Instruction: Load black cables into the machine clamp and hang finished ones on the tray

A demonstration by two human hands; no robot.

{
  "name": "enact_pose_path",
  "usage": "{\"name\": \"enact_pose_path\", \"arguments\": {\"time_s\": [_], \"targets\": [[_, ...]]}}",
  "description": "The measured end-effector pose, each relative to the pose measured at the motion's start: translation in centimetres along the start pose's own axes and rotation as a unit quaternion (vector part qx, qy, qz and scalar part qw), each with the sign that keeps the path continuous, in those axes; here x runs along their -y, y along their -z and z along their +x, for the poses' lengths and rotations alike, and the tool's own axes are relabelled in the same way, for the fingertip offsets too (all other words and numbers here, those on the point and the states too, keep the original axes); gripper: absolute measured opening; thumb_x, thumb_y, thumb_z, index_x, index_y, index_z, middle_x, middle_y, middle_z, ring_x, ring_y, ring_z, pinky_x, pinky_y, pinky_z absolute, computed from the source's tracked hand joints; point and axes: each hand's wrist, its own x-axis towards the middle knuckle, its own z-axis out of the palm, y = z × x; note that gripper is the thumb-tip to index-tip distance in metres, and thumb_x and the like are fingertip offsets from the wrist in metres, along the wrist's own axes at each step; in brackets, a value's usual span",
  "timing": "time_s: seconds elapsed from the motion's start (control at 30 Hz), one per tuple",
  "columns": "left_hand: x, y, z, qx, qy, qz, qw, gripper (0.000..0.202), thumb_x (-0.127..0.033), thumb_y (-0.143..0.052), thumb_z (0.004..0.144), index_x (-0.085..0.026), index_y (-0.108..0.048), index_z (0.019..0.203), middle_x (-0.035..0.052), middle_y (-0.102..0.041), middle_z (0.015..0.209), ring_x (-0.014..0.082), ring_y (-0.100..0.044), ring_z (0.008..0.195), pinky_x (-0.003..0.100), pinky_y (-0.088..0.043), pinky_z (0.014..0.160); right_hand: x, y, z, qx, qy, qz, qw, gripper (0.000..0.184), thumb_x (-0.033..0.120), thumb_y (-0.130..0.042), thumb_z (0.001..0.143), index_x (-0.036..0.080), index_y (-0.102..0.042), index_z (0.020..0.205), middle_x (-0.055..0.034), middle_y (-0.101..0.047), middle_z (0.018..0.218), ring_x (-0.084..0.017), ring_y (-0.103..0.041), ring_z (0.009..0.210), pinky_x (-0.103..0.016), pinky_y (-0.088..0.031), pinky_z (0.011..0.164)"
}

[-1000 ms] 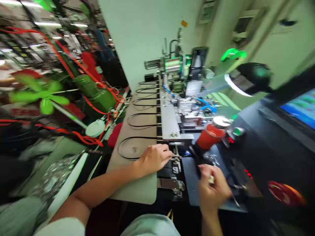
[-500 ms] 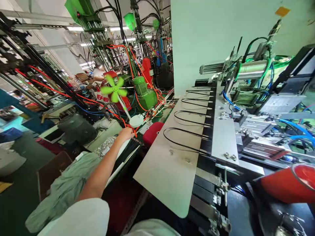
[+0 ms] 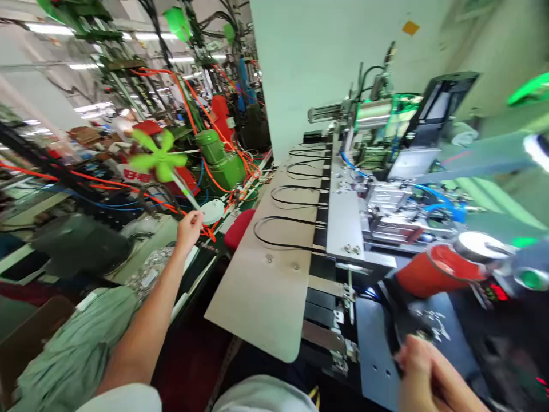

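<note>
My left hand (image 3: 189, 228) is stretched far out to the left, beside the white stem of a small green fan (image 3: 158, 158) and above a strip of black cables. Its fingers are curled in a pinch; what they hold is too small to make out. My right hand (image 3: 422, 372) sits low at the bottom right over a dark plate (image 3: 377, 355) at the machine's front end, blurred by motion. Between the hands lies a beige plate (image 3: 261, 309) with several black cable loops (image 3: 283, 232) laid across it into the machine's track.
A red cylinder with a silver cap (image 3: 437, 268) lies tilted above my right hand. The metal machine (image 3: 381, 200) with blue hoses runs along the right. A red cushion (image 3: 238, 228), a green motor (image 3: 221, 163) and orange cables crowd the left.
My left hand left the machine's track a second ago, swung out left to the cables, and has now lifted slightly towards the fan. The view has swung back right, so my right hand shows again.
</note>
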Motion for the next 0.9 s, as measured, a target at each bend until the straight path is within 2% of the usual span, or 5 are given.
{"name": "enact_pose_path", "arguments": {"time_s": [0.1, 0.3, 0.6, 0.77, 0.9], "targets": [[-8.2, -1.1, -1.8, 0.051, -0.106, -0.157, 0.981, 0.034, -0.040, -0.041, 0.090, -0.015, -0.060, 0.104, 0.0017, -0.061, 0.079, 0.0095, -0.053, 0.059, 0.018, -0.043, 0.054, 3.1, -1.0, 1.1, 0.105, 0.036, 0.003, 0.994, 0.030, 0.027, -0.059, 0.089, 0.019, -0.059, 0.060, 0.0007, -0.055, 0.054, -0.011, -0.048, 0.047, -0.024, -0.037, 0.049], [-21.5, -2.2, -12.9, 0.490, -0.320, -0.241, 0.774, 0.022, -0.034, -0.053, 0.089, -0.016, -0.066, 0.084, -0.0012, -0.058, 0.070, 0.0078, -0.054, 0.055, 0.017, -0.042, 0.051, 4.8, -1.6, 2.5, 0.195, -0.045, 0.076, 0.977, 0.025, 0.027, -0.053, 0.093, 0.018, -0.064, 0.073, -0.0020, -0.064, 0.069, -0.015, -0.060, 0.064, -0.023, -0.046, 0.058], [-21.6, -5.3, -16.4, 0.440, -0.463, -0.204, 0.742, 0.022, -0.024, -0.050, 0.093, -0.016, -0.064, 0.080, 0.0006, -0.060, 0.073, 0.0108, -0.056, 0.067, 0.020, -0.043, 0.062, 4.3, -2.5, 1.9, 0.180, -0.104, 0.126, 0.970, 0.020, 0.029, -0.056, 0.090, 0.017, -0.063, 0.075, 0.0004, -0.060, 0.066, -0.012, -0.052, 0.058, -0.023, -0.042, 0.054], [-21.2, -5.5, -15.9, 0.435, -0.533, -0.136, 0.713, 0.025, -0.027, -0.048, 0.094, -0.017, -0.066, 0.080, 0.0009, -0.060, 0.074, 0.0111, -0.054, 0.065, 0.022, -0.040, 0.059, 4.4, -1.3, 3.3, 0.313, -0.051, 0.067, 0.946, 0.028, 0.028, -0.056, 0.091, 0.017, -0.058, 0.065, 0.0038, -0.050, 0.058, -0.010, -0.043, 0.053, -0.023, -0.032, 0.050], [-21.7, -5.4, -16.4, 0.426, -0.453, -0.222, 0.751, 0.025, -0.027, -0.050, 0.093, -0.016, -0.064, 0.076, 0.0007, -0.060, 0.072, 0.0114, -0.055, 0.066, 0.022, -0.042, 0.062, 4.8, -2.4, 3.0, 0.188, -0.027, 0.086, 0.978, 0.024, 0.025, -0.055, 0.092, 0.018, -0.058, 0.069, 0.0037, -0.050, 0.060, -0.010, -0.043, 0.053, -0.023, -0.033, 0.050]]}}
